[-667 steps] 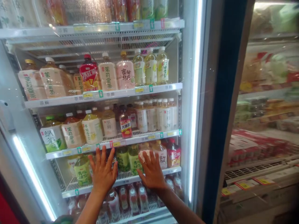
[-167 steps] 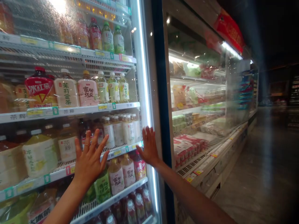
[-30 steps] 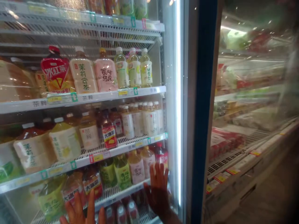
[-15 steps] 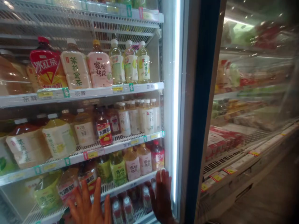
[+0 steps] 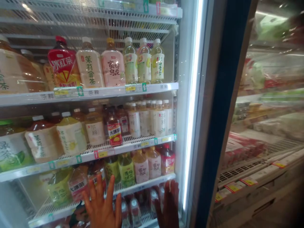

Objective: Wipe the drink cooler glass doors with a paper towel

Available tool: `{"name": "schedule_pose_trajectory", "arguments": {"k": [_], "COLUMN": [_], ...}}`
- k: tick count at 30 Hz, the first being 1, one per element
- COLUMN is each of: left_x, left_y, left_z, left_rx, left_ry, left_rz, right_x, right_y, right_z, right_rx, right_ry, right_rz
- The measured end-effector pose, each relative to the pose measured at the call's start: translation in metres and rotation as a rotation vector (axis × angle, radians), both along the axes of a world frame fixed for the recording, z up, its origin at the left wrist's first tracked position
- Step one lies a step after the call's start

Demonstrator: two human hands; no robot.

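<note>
My left hand (image 5: 102, 201) is raised palm-forward at the bottom, fingers spread, in front of the lower shelf of a lit drinks cooler. My right hand (image 5: 168, 204), dark against the light, is up near the cooler's right side, its thumb apart from its fingers. Neither hand holds anything. Whether they touch the glass, I cannot tell. Nearest the left hand are a pink-labelled iced tea bottle (image 5: 78, 183) and a green tea bottle (image 5: 127, 171). Above the right hand stands a red-labelled bottle (image 5: 167, 160). Small bottles (image 5: 135, 210) lie low between the hands.
More tea bottles stand on the middle shelf (image 5: 128, 147) and upper shelf (image 5: 106, 90). A bright light strip (image 5: 193, 104) and a dark blue frame (image 5: 223, 114) edge the cooler. Beyond it, an open chilled display (image 5: 251, 177) holds packaged goods.
The view has shifted, so the shelves and bottles appear farther right. Both hands also sit farther right in the picture, still raised and empty.
</note>
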State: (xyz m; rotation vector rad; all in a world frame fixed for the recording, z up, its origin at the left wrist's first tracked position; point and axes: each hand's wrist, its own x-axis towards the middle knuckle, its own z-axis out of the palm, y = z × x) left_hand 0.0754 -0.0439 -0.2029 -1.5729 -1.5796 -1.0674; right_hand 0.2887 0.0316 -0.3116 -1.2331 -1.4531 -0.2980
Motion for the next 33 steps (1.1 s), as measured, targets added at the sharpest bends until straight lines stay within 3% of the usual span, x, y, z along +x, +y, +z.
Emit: {"name": "schedule_pose_trajectory", "arguments": {"k": [2, 6, 7, 8, 10, 13, 15, 16, 17, 18, 22, 24, 26, 30, 32, 33], "left_x": [-0.002, -0.006, -0.007, -0.009, -0.011, -0.015, -0.017, -0.017, -0.018, -0.017, -0.018, -0.022, -0.030, -0.055, -0.066, -0.070], "left_y": [-0.001, -0.003, -0.003, -0.004, -0.004, -0.006, -0.007, -0.007, -0.008, -0.009, -0.016, -0.019, -0.022, -0.026, -0.028, -0.029], "left_z": [0.000, -0.002, -0.002, -0.003, -0.004, -0.005, -0.005, -0.004, -0.004, -0.003, 0.000, 0.001, 0.000, -0.001, 0.000, 0.001], "left_rx": [-0.010, -0.026, -0.026, -0.024, -0.019, -0.021, -0.023, -0.023, -0.024, -0.025, -0.033, -0.036, -0.026, 0.014, 0.017, 0.014], "left_ry": [0.010, 0.011, 0.014, 0.020, 0.037, 0.059, 0.063, 0.062, 0.057, 0.048, -0.014, -0.045, -0.073, -0.118, -0.127, -0.128], "left_rz": [0.010, 0.018, 0.016, 0.012, 0.003, -0.018, -0.032, -0.039, -0.045, -0.052, -0.102, -0.109, -0.073, 0.011, 0.028, 0.035], "right_x": [-0.012, -0.012, -0.014, -0.017, -0.030, -0.053, -0.067, -0.073, -0.077, -0.082, -0.098, -0.107, -0.116, -0.132, -0.142, -0.147], "right_y": [0.003, 0.023, 0.026, 0.025, 0.018, 0.000, -0.008, -0.009, -0.008, -0.006, 0.005, 0.004, -0.002, -0.020, -0.024, -0.025], "right_z": [0.037, 0.156, 0.172, 0.177, 0.152, 0.071, 0.033, 0.030, 0.038, 0.056, 0.165, 0.187, 0.166, 0.071, 0.055, 0.061], "right_rx": [0.041, 0.202, 0.226, 0.234, 0.219, 0.206, 0.218, 0.228, 0.237, 0.247, 0.296, 0.317, 0.325, 0.322, 0.314, 0.312], "right_ry": [-0.017, -0.106, -0.123, -0.137, -0.153, -0.222, -0.275, -0.291, -0.291, -0.278, -0.232, -0.240, -0.251, -0.360, -0.405, -0.402], "right_rz": [0.035, 0.047, 0.045, 0.044, 0.045, 0.069, 0.079, 0.077, 0.069, 0.062, 0.086, 0.113, 0.095, 0.091, 0.114, 0.113]}}
